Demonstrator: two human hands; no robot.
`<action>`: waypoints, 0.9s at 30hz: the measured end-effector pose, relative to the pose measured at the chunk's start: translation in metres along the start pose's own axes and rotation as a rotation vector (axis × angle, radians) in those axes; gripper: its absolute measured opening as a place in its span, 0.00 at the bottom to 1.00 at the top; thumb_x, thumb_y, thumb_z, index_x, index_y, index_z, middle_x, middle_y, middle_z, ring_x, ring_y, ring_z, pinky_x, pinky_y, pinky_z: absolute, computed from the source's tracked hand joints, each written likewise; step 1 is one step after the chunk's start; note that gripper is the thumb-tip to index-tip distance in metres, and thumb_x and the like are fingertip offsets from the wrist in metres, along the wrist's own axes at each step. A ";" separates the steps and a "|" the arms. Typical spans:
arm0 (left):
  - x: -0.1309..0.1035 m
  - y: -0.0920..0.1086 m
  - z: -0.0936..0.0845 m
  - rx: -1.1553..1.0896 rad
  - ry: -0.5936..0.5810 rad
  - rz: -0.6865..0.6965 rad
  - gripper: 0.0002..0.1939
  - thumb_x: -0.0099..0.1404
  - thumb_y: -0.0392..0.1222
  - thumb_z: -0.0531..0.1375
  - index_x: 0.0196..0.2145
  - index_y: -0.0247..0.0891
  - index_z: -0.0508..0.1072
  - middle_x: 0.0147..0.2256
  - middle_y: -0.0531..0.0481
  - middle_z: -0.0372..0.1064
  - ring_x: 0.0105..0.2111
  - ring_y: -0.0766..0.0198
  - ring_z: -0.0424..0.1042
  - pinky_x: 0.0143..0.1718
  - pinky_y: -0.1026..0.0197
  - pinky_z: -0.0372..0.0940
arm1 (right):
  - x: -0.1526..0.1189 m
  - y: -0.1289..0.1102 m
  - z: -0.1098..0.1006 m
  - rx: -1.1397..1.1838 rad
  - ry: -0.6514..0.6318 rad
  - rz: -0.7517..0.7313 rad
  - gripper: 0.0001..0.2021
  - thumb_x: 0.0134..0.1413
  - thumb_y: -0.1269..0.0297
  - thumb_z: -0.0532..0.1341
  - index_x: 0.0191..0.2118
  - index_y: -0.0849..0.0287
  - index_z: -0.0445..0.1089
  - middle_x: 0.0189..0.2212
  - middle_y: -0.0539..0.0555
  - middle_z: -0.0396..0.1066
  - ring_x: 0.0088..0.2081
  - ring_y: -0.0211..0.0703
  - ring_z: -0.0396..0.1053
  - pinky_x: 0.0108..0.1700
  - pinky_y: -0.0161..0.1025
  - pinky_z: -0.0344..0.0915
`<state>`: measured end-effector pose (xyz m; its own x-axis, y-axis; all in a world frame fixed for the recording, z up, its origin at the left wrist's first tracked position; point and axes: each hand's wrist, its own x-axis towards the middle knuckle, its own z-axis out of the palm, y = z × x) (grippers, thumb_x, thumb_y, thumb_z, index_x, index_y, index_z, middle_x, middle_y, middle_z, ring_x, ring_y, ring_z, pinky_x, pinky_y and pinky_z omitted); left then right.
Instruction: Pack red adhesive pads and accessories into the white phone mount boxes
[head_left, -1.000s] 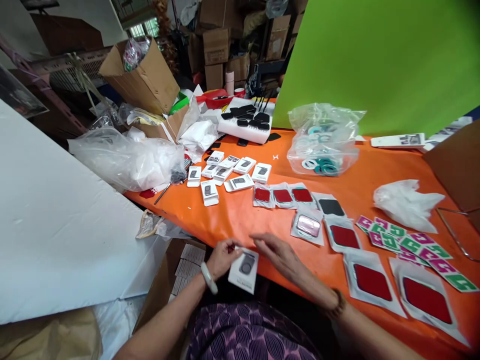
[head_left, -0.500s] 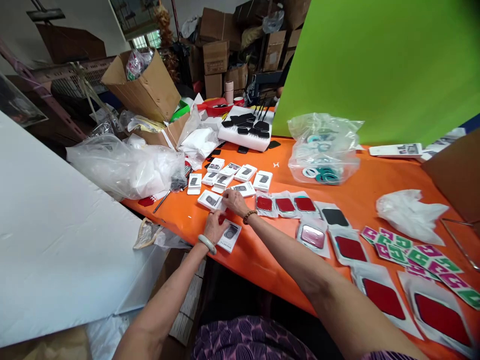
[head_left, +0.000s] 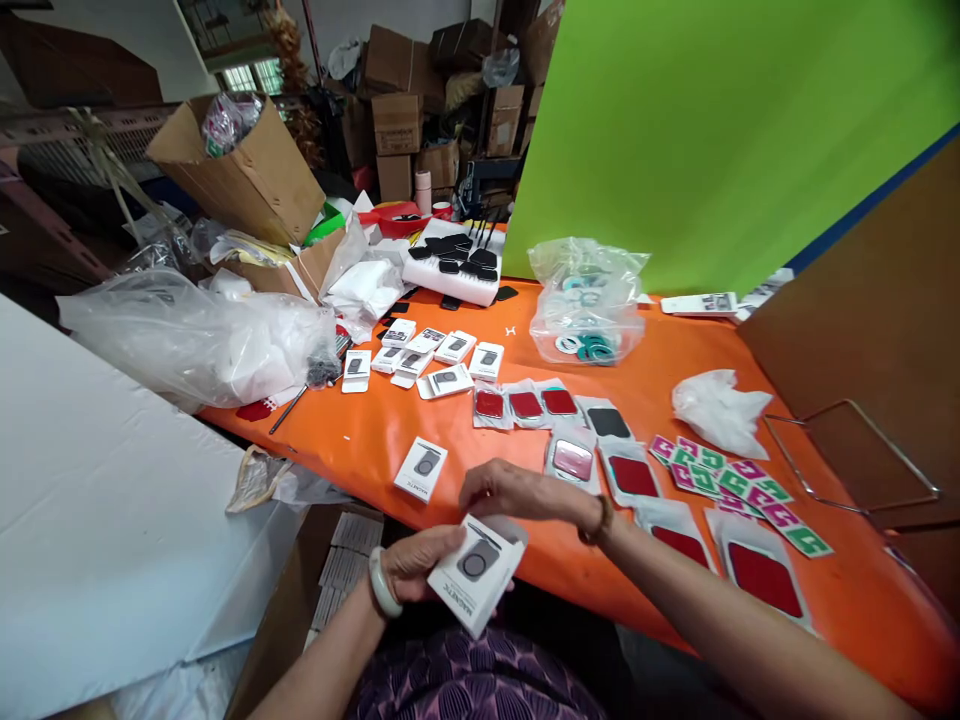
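My left hand (head_left: 420, 562) grips a small white box (head_left: 474, 590) printed "MAGNETIC" with a dark ring-shaped device, holding it tilted over the table's front edge. The top flap of this box stands up. Just above that end is my right hand (head_left: 504, 490), its fingers curled downward; the fingertips are partly hidden, so whether they pinch anything is unclear. Another white box (head_left: 421, 468) with the same print lies alone on the orange table, left of my right hand. Farther back sits a group of similar small boxes (head_left: 448, 379), some with flaps open.
Red square pads in white sleeves (head_left: 631, 475) run along the right side, beside pink and green letter cards (head_left: 739, 485). A plastic bag of teal rings (head_left: 589, 310) stands behind. Large clear bags (head_left: 217, 335) and a carton (head_left: 247, 170) crowd the left. A metal wire frame (head_left: 851, 500) is far right.
Both hands have come toward my body, and the left now holds a box up. A box lies by itself where the hands were working. The view has shifted to the right.
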<state>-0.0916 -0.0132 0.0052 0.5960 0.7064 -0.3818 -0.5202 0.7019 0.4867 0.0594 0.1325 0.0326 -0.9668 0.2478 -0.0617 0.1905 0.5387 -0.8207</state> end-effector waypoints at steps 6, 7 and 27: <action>0.007 -0.035 -0.008 -0.164 0.122 0.134 0.19 0.49 0.37 0.68 0.40 0.29 0.75 0.33 0.43 0.77 0.32 0.59 0.76 0.39 0.58 0.66 | 0.036 0.065 -0.071 -0.432 0.412 0.543 0.13 0.61 0.63 0.55 0.46 0.62 0.72 0.43 0.60 0.74 0.43 0.45 0.70 0.43 0.36 0.61; 0.005 -0.038 -0.009 -0.192 0.118 0.145 0.19 0.50 0.37 0.66 0.41 0.29 0.75 0.35 0.41 0.77 0.34 0.55 0.76 0.39 0.56 0.66 | 0.043 0.074 -0.078 -0.488 0.442 0.601 0.14 0.61 0.63 0.54 0.46 0.64 0.72 0.44 0.63 0.73 0.44 0.48 0.69 0.44 0.38 0.60; -0.009 -0.045 -0.026 -0.480 0.148 0.249 0.27 0.56 0.44 0.62 0.52 0.29 0.68 0.37 0.42 0.75 0.36 0.55 0.74 0.48 0.47 0.62 | 0.053 0.091 -0.067 -0.216 0.387 0.415 0.11 0.59 0.62 0.50 0.36 0.61 0.67 0.32 0.53 0.70 0.30 0.39 0.63 0.32 0.36 0.59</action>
<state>-0.0895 -0.0487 -0.0333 0.3453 0.8372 -0.4241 -0.8749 0.4507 0.1774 0.0366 0.2485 -0.0073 -0.6799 0.7254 -0.1074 0.6077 0.4754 -0.6362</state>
